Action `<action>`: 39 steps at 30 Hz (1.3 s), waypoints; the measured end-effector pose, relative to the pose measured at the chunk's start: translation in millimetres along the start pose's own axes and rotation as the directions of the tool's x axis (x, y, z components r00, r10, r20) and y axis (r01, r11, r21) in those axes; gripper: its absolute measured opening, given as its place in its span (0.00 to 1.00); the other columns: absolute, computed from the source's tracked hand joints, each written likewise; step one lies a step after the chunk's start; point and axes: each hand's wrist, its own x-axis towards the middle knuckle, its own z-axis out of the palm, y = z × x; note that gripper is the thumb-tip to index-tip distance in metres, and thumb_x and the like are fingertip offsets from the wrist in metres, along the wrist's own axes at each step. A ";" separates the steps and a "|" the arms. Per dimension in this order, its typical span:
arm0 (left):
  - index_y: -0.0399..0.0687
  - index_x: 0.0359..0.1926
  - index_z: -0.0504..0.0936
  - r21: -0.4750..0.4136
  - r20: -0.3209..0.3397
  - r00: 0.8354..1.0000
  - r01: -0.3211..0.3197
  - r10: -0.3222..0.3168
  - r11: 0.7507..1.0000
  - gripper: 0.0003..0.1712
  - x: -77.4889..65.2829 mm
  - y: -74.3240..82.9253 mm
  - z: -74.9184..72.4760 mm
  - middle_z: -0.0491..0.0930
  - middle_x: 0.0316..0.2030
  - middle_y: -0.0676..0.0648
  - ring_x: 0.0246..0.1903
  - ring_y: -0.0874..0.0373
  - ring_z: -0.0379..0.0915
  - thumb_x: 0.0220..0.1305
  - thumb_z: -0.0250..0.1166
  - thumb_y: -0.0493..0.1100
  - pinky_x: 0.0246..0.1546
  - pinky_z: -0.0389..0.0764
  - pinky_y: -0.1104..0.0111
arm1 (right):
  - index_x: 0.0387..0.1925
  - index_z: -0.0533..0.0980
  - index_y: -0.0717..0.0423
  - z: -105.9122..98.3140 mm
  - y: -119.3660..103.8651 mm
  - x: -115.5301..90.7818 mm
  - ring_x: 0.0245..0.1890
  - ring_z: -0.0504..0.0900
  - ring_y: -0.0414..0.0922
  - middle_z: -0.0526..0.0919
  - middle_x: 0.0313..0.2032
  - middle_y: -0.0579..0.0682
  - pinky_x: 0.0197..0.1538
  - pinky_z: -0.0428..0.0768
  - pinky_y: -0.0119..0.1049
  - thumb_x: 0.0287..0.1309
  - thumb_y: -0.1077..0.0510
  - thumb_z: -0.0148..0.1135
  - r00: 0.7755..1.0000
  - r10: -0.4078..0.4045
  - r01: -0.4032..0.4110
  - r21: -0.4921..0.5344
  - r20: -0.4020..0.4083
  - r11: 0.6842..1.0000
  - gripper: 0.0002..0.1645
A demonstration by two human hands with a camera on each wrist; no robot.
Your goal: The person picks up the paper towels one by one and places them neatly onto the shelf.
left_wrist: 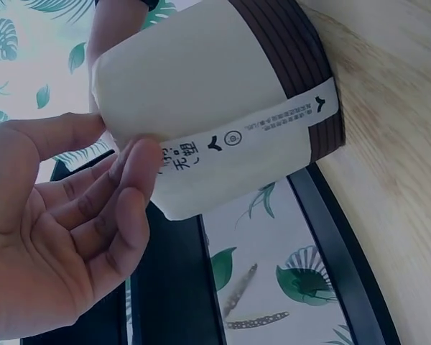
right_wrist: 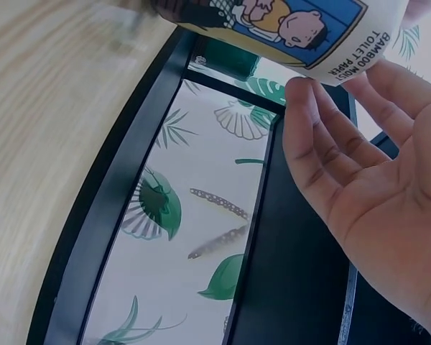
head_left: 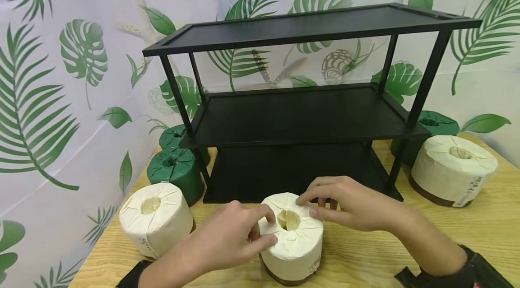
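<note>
A toilet paper roll (head_left: 294, 252) in cream paper with a brown base band stands upright on the wooden table, in front of the black rack. My left hand (head_left: 239, 236) touches the left of its top, thumb and index fingertip near the centre hole. On the far right of that top rest the fingertips of my right hand (head_left: 349, 204). In the left wrist view, the left fingers (left_wrist: 133, 215) bend loosely by the roll's top edge (left_wrist: 194, 79). The right wrist view has the right fingertips at the edge of the roll's printed side (right_wrist: 302, 29), lettered "BAMBOO MOIST TOILET PAPER".
A black three-tier rack (head_left: 292, 116) stands behind the roll. To its left are a cream roll (head_left: 156, 220) and green rolls (head_left: 174, 173). Another cream roll (head_left: 452, 170) stands right, with a green roll (head_left: 438, 121) behind it. A leaf-patterned cloth (head_left: 93, 98) hangs behind.
</note>
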 end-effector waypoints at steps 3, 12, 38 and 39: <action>0.54 0.39 0.76 -0.009 0.021 0.999 0.027 -0.027 1.000 0.11 1.1 -1.7 0.2 0.69 0.16 0.66 0.15 0.76 0.63 0.59 0.63 0.51 0.17 0.68 0.80 | 0.48 0.75 0.37 0.7 0.3 0.3 0.33 0.74 0.33 0.76 0.42 0.35 0.32 0.78 0.30 0.64 0.46 0.52 1.000 0.011 -0.011 0.002 0.012 1.000 0.13; 0.54 0.39 0.75 -0.045 0.030 0.999 0.039 -0.038 0.998 0.11 2.7 -6.7 0.3 0.70 0.16 0.65 0.15 0.74 0.63 0.58 0.64 0.49 0.17 0.69 0.80 | 0.48 0.76 0.39 -0.7 -0.4 0.3 0.31 0.74 0.33 0.76 0.39 0.35 0.32 0.79 0.31 0.63 0.46 0.53 0.999 0.025 -0.025 0.018 0.022 1.000 0.13; 0.55 0.42 0.75 0.011 0.004 0.999 0.045 -0.045 0.999 0.09 1.6 -9.5 -6.2 0.69 0.17 0.64 0.18 0.71 0.64 0.60 0.61 0.48 0.19 0.69 0.78 | 0.38 0.76 0.37 -3.5 -5.4 1.0 0.24 0.71 0.33 0.75 0.28 0.33 0.23 0.75 0.31 0.60 0.45 0.56 1.000 -0.001 0.001 0.002 -0.021 1.000 0.06; 0.54 0.42 0.75 0.016 0.002 0.999 0.045 -0.045 0.999 0.10 0.1 -6.6 -6.2 0.69 0.16 0.64 0.16 0.72 0.64 0.61 0.61 0.49 0.18 0.68 0.78 | 0.40 0.76 0.37 -2.4 -4.5 1.8 0.25 0.71 0.33 0.75 0.29 0.33 0.24 0.75 0.30 0.61 0.46 0.56 0.999 -0.005 0.005 -0.004 -0.037 1.000 0.07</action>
